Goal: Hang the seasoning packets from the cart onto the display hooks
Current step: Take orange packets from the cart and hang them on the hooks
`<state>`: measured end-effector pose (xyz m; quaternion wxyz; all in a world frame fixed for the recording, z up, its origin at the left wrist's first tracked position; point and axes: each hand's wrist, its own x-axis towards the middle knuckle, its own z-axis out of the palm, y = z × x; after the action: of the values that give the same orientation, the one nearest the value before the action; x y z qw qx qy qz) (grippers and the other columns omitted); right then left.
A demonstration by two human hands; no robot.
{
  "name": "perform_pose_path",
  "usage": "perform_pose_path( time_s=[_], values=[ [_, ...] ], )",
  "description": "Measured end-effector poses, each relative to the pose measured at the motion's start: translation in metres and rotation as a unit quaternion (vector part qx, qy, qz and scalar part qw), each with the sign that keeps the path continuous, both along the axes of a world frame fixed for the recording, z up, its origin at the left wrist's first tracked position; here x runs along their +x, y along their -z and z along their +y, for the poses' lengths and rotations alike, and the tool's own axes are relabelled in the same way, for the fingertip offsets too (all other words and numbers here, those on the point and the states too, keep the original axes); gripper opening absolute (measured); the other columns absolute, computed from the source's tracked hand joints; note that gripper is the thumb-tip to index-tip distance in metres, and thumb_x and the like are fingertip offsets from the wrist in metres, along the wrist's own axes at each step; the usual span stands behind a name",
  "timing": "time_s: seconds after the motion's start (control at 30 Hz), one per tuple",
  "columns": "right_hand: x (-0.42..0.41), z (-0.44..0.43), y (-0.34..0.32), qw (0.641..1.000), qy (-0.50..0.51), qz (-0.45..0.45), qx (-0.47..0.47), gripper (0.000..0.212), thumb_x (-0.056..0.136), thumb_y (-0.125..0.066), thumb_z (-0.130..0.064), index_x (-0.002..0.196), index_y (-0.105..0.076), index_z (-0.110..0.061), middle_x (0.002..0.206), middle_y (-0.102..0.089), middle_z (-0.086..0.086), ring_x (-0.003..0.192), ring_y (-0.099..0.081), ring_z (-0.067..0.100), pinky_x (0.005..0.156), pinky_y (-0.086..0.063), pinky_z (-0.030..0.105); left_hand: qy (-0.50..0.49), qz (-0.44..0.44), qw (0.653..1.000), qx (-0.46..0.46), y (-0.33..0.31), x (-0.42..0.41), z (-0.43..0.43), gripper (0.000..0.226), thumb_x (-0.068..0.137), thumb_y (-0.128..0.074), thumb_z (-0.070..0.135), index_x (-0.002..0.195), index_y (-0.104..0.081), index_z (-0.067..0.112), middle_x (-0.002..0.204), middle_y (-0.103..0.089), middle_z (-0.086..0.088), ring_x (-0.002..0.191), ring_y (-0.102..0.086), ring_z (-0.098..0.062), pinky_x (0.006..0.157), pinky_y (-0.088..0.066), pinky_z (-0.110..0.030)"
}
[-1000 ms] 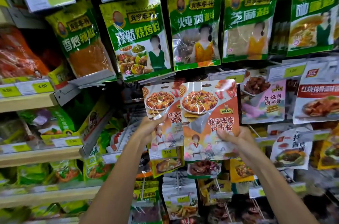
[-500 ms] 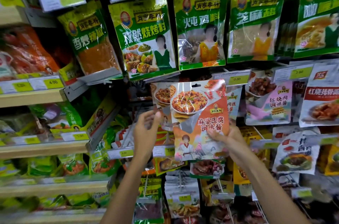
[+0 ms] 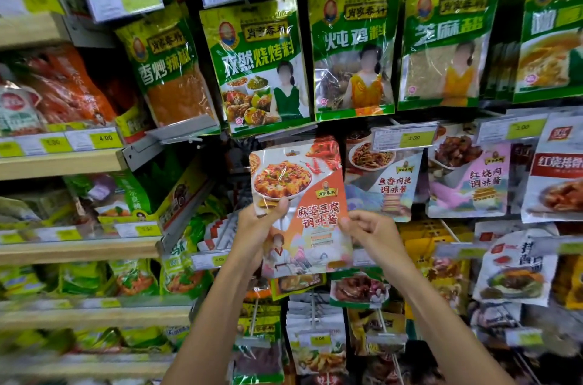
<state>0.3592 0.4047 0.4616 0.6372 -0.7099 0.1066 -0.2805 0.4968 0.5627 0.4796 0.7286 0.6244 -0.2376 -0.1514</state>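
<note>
An orange and white mapo tofu seasoning packet (image 3: 299, 195) is held upright in front of the display, just under a row of green packets. My left hand (image 3: 257, 225) pinches its left edge with the thumb on the front. My right hand (image 3: 370, 231) pinches its right edge. The packet's top edge sits at the height of the hook row, below the grey price holder (image 3: 186, 132). The hook behind the packet is hidden. I cannot tell whether more packets lie behind the front one.
Green spice packets (image 3: 258, 66) hang above. Similar sauce packets (image 3: 383, 186) hang to the right under yellow price tags (image 3: 410, 138). Wooden shelves (image 3: 60, 164) with bags fill the left side. More packets on hooks (image 3: 315, 340) hang below my arms.
The two packets that were side by side have come together into one stack. Both hands moved inward and the stack shifted toward the hook row.
</note>
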Motion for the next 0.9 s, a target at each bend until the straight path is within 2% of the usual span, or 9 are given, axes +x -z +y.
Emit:
perform_pose_path(
  time_s=[0.1,0.2,0.27,0.37,0.43,0.5,0.57,0.7,0.9],
  values=[
    [-0.010,-0.012,-0.012,0.998,0.046,-0.024,-0.037,0.013,0.094,-0.060,-0.012,0.087,-0.071,-0.014,0.079,-0.076,-0.005,0.075,-0.071,0.012,0.066,-0.054,0.017,-0.016,0.014,1.000,0.014,0.000,0.014,0.000,0.049,0.066,-0.077,0.047,0.092,-0.060,0.009,0.082,-0.050,-0.015,0.031,-0.046,-0.017,0.035,-0.034,-0.022],
    [-0.016,-0.020,-0.031,0.978,0.144,-0.077,-0.130,0.014,0.094,-0.059,-0.011,0.086,-0.069,-0.016,0.079,-0.074,-0.007,0.076,-0.070,0.006,0.070,-0.054,0.019,-0.011,0.020,1.000,0.016,-0.001,0.025,-0.004,0.046,0.067,-0.076,0.045,0.095,-0.064,0.011,0.087,-0.055,-0.016,0.031,-0.045,-0.016,0.036,-0.033,-0.021],
    [-0.018,-0.024,-0.047,0.935,0.235,-0.124,-0.237,0.013,0.096,-0.057,-0.012,0.093,-0.069,-0.017,0.084,-0.071,-0.011,0.079,-0.067,0.001,0.073,-0.053,0.017,0.001,0.021,1.000,0.012,-0.002,0.028,-0.009,0.037,0.069,-0.076,0.042,0.091,-0.066,0.013,0.090,-0.060,-0.017,0.031,-0.044,-0.016,0.037,-0.034,-0.022],
    [-0.014,-0.036,-0.071,0.837,0.346,-0.174,-0.386,0.019,0.095,-0.054,-0.013,0.108,-0.068,-0.008,0.100,-0.070,0.001,0.093,-0.063,0.012,0.080,-0.049,0.022,0.014,0.031,0.999,0.002,0.000,0.033,-0.017,0.031,0.074,-0.074,0.034,0.090,-0.066,0.008,0.090,-0.063,-0.020,0.030,-0.044,-0.015,0.033,-0.037,-0.019],
    [-0.008,-0.046,-0.083,0.788,0.374,-0.176,-0.456,0.027,0.094,-0.054,-0.010,0.118,-0.064,-0.004,0.115,-0.067,0.009,0.109,-0.059,0.022,0.094,-0.045,0.031,0.016,0.037,0.999,0.008,0.003,0.036,-0.022,0.024,0.079,-0.073,0.029,0.091,-0.066,0.009,0.091,-0.068,-0.019,0.030,-0.045,-0.016,0.032,-0.036,-0.018],
    [0.000,-0.056,-0.088,0.759,0.380,-0.157,-0.504,0.032,0.093,-0.054,-0.008,0.123,-0.060,0.000,0.125,-0.062,0.014,0.120,-0.053,0.028,0.105,-0.040,0.038,0.016,0.042,0.999,0.013,0.006,0.037,-0.026,0.017,0.083,-0.071,0.026,0.089,-0.067,0.010,0.088,-0.070,-0.018,0.029,-0.045,-0.017,0.032,-0.035,-0.017],
    [0.006,-0.064,-0.089,0.743,0.385,-0.131,-0.532,0.034,0.094,-0.054,-0.009,0.126,-0.057,0.002,0.129,-0.059,0.017,0.124,-0.050,0.032,0.109,-0.037,0.042,0.023,0.046,0.999,0.014,0.007,0.038,-0.029,0.015,0.084,-0.071,0.025,0.088,-0.067,0.011,0.083,-0.071,-0.011,0.029,-0.045,-0.017,0.031,-0.035,-0.017],
    [0.011,-0.070,-0.084,0.733,0.382,-0.095,-0.555,0.036,0.096,-0.049,-0.016,0.126,-0.057,0.002,0.129,-0.058,0.019,0.124,-0.051,0.034,0.111,-0.032,0.042,0.029,0.046,0.998,0.012,0.006,0.039,-0.031,0.018,0.083,-0.070,0.027,0.089,-0.065,0.012,0.064,-0.068,0.002,0.029,-0.046,-0.016,0.030,-0.035,-0.018],
    [0.016,-0.069,-0.076,0.737,0.364,-0.082,-0.563,0.032,0.093,-0.057,-0.008,0.122,-0.059,0.006,0.124,-0.061,0.021,0.120,-0.055,0.038,0.107,-0.040,0.048,0.019,0.039,0.999,0.014,0.004,0.047,-0.033,0.023,0.084,-0.070,0.028,0.089,-0.063,0.007,0.056,-0.064,0.002,0.028,-0.047,-0.016,0.032,-0.034,-0.017]
  ],
)
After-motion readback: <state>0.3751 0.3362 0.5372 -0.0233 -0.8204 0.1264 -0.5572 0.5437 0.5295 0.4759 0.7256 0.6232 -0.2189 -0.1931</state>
